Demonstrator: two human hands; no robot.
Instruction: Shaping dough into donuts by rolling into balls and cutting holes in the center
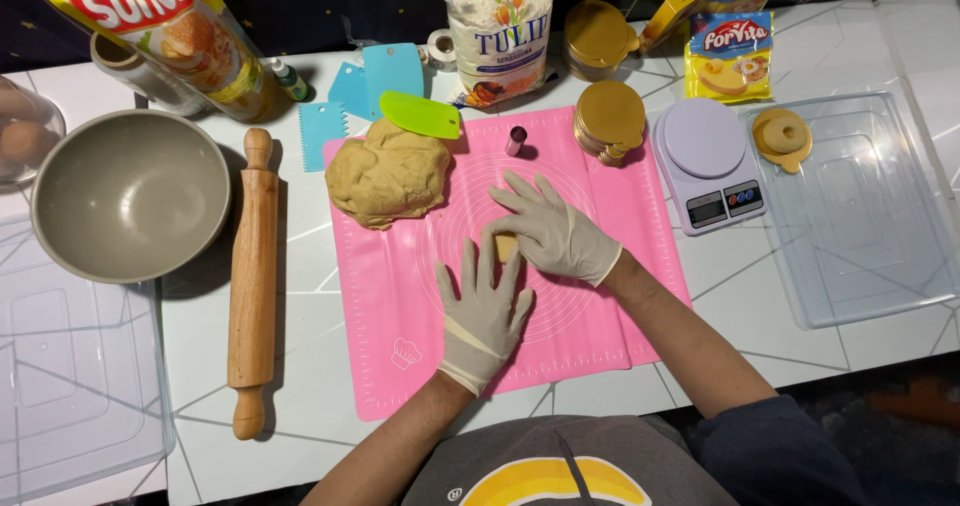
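Both hands wear pale gloves over a pink silicone mat (600, 191). My left hand (482, 314) lies flat with fingers spread, its fingertips against a small tan piece of dough (506, 245). My right hand (551, 230) rests over the same piece from the right, fingers apart and touching it. A large lump of tan dough (388, 175) sits at the mat's upper left, with a green scraper (420, 115) at its top edge.
A wooden rolling pin (252, 276) and grey bowl (130, 194) lie left of the mat. Right of it stand a kitchen scale (708, 164) and a clear tray (860, 216) holding a shaped dough ring (782, 137). Gold round tins (609, 121), bags and blue scrapers (365, 86) line the back.
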